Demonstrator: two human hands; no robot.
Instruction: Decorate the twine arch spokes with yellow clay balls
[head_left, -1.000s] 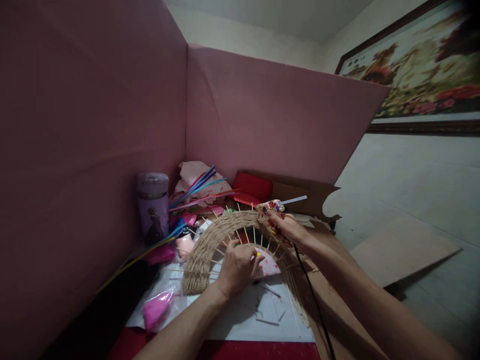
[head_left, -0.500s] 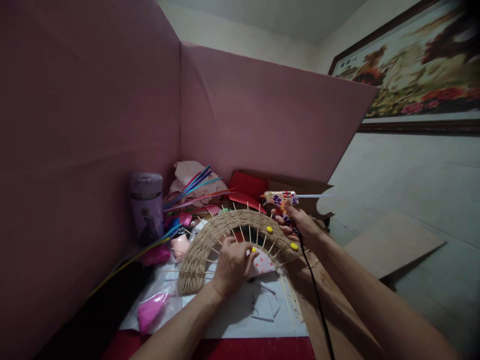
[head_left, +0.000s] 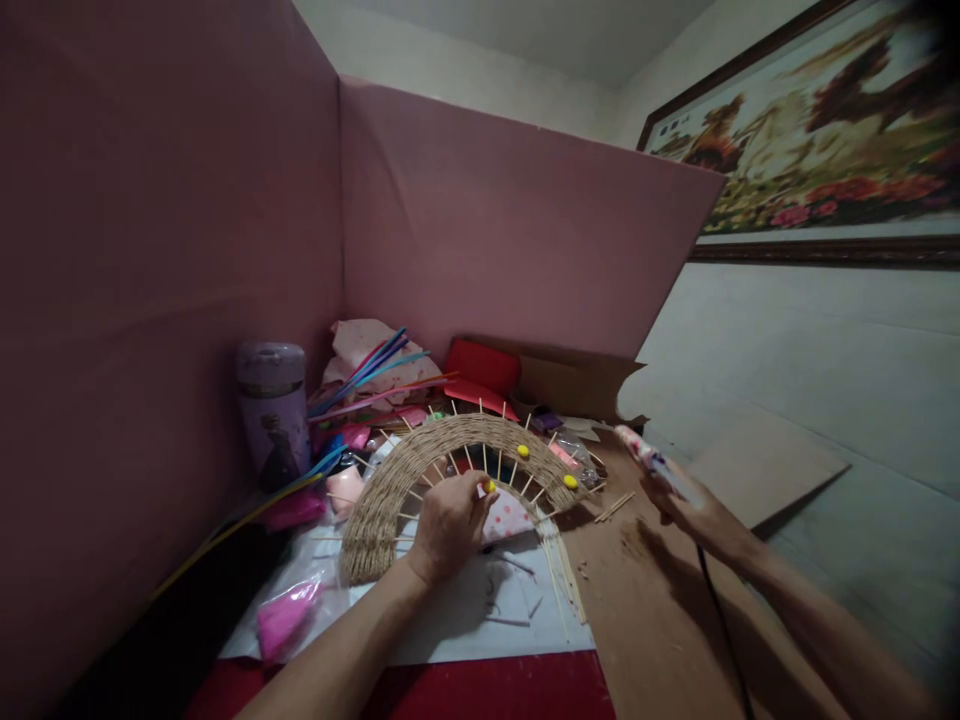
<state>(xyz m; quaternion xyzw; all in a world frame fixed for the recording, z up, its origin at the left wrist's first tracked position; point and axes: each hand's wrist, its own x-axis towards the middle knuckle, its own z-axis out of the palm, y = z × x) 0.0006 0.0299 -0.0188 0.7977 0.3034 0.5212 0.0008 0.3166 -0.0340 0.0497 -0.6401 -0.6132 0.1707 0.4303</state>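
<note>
An arch woven of brown twine point(head_left: 373, 515) over thin sticks lies in front of me, the stick ends poking out along both edges. Two small yellow buttons or beads point(head_left: 523, 451) sit on its right side. My left hand point(head_left: 448, 525) is inside the curve of the arch, thumb and fingers pinching another small yellow button point(head_left: 490, 487). Off to the right, apart from the arch, my right hand point(head_left: 686, 503) grips a flower-patterned hot glue gun point(head_left: 639, 450), blurred by motion. Its black cord hangs down from the hand.
A purple tumbler point(head_left: 274, 415) stands at the left. Coloured pipe cleaners point(head_left: 375, 365) and plastic bags with pink material point(head_left: 289, 620) lie nearby. Loose sticks point(head_left: 616, 507) rest on brown cardboard point(head_left: 637, 600). A pink panel point(head_left: 487, 220) rises behind.
My right hand has carried the glue gun away from the arch, to the right and lower. My left hand keeps its pinch on the yellow button. The view has shifted slightly.
</note>
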